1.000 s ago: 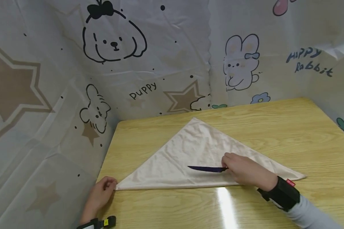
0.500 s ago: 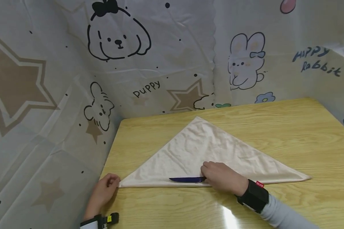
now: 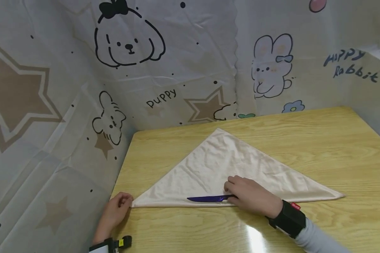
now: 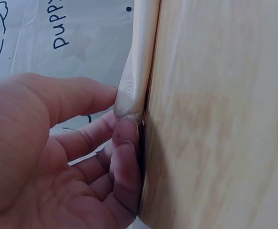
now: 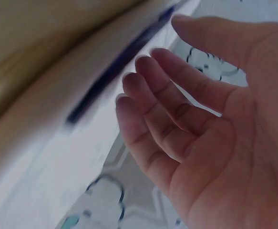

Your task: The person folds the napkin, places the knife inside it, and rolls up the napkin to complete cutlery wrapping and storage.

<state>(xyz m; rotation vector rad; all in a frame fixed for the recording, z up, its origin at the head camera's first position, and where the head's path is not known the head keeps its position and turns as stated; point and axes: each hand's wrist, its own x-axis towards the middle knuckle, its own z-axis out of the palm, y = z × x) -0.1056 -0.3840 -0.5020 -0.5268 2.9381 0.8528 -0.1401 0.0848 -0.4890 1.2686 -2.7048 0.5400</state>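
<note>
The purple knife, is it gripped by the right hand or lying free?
Not gripped: the knife lies on the cloth; in the right wrist view the right hand is open beside it. Thumb contact: cannot tell.

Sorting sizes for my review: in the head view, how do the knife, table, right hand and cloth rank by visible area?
Largest to smallest:
1. Table, even with the cloth covering part of it
2. Cloth
3. Right hand
4. Knife, a thin strip

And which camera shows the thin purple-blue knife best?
The head view: the knife is in focus, blade fully visible, against cream triangular cloth. The right wrist view shows it blurred; the left wrist view doesn't show it.
</note>
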